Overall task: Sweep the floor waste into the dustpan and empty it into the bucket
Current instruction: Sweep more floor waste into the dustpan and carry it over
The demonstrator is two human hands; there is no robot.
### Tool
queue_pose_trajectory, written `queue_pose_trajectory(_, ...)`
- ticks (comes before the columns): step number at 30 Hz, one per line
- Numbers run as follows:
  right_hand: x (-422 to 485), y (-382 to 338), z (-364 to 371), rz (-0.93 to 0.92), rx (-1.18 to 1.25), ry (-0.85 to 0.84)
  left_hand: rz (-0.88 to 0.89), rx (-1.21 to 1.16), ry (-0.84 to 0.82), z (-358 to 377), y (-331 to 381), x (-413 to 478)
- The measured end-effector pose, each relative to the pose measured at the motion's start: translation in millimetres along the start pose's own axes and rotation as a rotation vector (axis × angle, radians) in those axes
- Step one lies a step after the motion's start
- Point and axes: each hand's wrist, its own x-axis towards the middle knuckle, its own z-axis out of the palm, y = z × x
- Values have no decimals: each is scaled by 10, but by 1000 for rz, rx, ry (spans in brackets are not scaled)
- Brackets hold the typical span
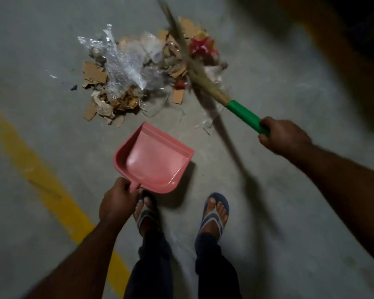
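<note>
The left hand (119, 203) has its fingers wrapped tight on the handle of the pink dustpan (153, 160); the pan sits low over the floor (268, 190), empty, its mouth turned toward the waste (138, 70); the right hand (284, 137) is clamped on the green grip of the broom (194, 67); the bristles, blurred, lie across the far right side of the heap; the waste, cardboard scraps, clear plastic and a red piece, lies on the floor just beyond the pan; a yellow line (52, 190) crosses the floor at left.

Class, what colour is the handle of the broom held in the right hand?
Green: the broom handle shows clearly in the head view, held by the right hand.
</note>
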Motion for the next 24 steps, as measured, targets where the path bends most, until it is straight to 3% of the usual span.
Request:
queue_pose_trajectory(5, -957, 371, 733, 74, 164, -79, 26, 73, -72, -57, -25, 269)
queue_pose_trajectory(10, -1469, 462, 941, 164, 294, 195, 77, 136, -108, -121, -17, 501)
queue_pose_trajectory(17, -405, 252, 418, 160, 413, 417, 142, 201, -148, -76, -11, 805)
queue_pose_trajectory(24, 385, 383, 296, 159, 178, 213, 176, 205, -129, 58, 128, 1092)
